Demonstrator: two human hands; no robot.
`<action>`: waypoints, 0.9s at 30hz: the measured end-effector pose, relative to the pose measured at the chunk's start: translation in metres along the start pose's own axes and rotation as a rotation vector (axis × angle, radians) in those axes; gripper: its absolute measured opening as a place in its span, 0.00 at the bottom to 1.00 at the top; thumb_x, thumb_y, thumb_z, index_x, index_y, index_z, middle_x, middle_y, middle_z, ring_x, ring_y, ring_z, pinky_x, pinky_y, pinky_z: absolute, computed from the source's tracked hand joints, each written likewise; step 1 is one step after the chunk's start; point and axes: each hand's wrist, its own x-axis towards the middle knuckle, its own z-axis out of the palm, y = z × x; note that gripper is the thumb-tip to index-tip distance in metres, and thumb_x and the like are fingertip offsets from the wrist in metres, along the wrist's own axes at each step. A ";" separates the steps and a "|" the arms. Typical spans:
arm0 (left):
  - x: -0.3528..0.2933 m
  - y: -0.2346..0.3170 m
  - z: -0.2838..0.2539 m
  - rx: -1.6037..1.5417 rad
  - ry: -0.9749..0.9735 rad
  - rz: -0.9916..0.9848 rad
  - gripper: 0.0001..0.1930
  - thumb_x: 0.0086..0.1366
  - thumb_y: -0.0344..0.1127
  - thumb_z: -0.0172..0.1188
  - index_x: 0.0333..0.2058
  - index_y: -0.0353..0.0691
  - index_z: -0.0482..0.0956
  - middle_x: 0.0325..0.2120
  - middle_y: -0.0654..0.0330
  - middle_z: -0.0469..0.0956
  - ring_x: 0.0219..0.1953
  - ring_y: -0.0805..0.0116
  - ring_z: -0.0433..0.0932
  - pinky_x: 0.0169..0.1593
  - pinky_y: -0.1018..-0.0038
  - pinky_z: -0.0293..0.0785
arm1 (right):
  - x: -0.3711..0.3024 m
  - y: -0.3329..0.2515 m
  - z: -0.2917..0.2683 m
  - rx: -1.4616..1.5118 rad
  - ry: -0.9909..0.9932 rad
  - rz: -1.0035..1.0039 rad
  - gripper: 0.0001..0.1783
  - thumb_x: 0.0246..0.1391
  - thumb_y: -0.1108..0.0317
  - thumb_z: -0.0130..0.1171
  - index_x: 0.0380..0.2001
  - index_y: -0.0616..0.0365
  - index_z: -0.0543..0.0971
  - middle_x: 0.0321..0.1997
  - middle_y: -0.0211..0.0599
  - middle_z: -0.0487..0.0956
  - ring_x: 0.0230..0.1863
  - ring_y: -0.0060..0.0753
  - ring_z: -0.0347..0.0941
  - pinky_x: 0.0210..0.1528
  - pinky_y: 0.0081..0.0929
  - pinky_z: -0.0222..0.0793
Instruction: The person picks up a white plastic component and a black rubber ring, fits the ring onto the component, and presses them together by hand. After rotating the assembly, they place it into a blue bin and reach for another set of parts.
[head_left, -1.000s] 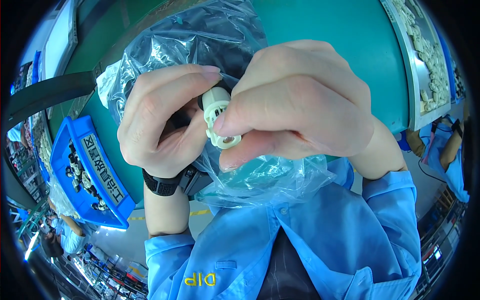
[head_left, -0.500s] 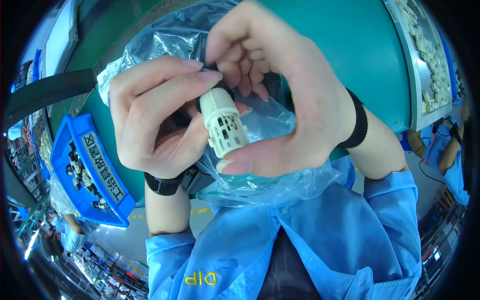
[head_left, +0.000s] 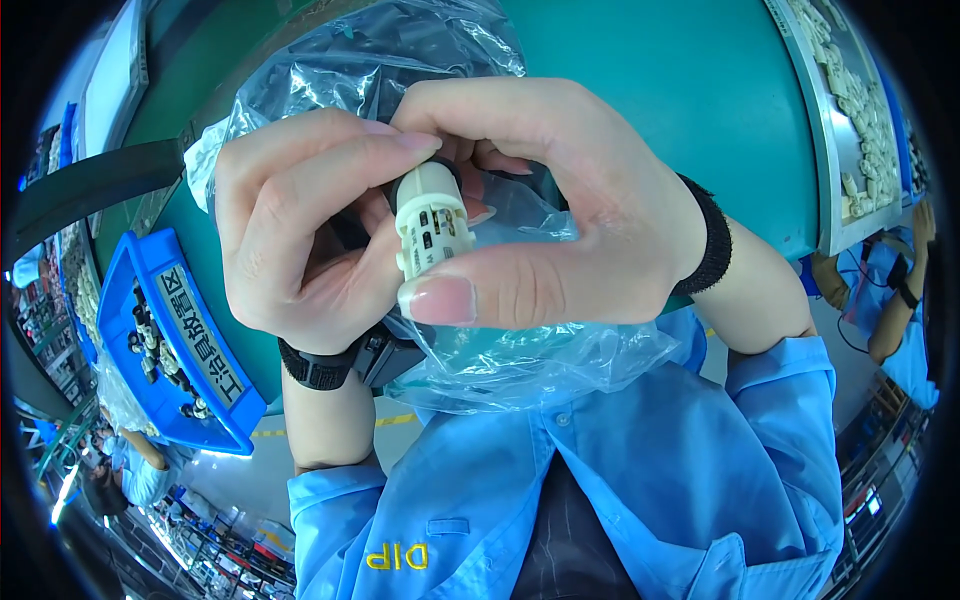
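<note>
Teal table [head_left: 680, 100]; cream cylindrical part [head_left: 432, 220], dark-slotted.

The part [head_left: 430, 188] was cream with black marks [head_left: 428, 241], the bin [head_left: 160, 255] blue with a black-and-white label [head_left: 203, 320], the table [head_left: 660, 60] teal, the shirt [head_left: 650, 440] blue with yellow stitching [head_left: 398, 557].

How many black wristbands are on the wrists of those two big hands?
2: one wristband on the wrist of the left hand, another wristband on the wrist of the right hand. None seems hidden there.
</note>
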 end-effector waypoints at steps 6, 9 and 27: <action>-0.003 -0.005 0.000 -0.075 -0.011 -0.019 0.13 0.47 0.26 0.68 0.35 0.36 0.81 0.33 0.57 0.78 0.34 0.67 0.76 0.37 0.76 0.72 | 0.001 -0.005 -0.008 -0.071 -0.137 0.073 0.24 0.47 0.52 0.69 0.32 0.62 0.74 0.26 0.29 0.70 0.28 0.21 0.64 0.31 0.19 0.60; -0.002 -0.004 0.000 -0.151 -0.009 -0.043 0.13 0.48 0.29 0.69 0.35 0.35 0.81 0.33 0.56 0.77 0.35 0.66 0.76 0.37 0.76 0.71 | 0.000 -0.001 -0.003 0.015 -0.045 0.013 0.28 0.47 0.46 0.69 0.23 0.63 0.75 0.19 0.31 0.72 0.23 0.21 0.66 0.25 0.19 0.61; -0.004 -0.003 0.006 -0.266 0.042 -0.095 0.14 0.50 0.26 0.71 0.37 0.33 0.80 0.32 0.58 0.75 0.28 0.76 0.74 0.29 0.85 0.69 | 0.000 -0.007 -0.011 -0.127 -0.134 0.038 0.23 0.42 0.54 0.71 0.32 0.59 0.74 0.27 0.26 0.68 0.29 0.20 0.62 0.31 0.19 0.55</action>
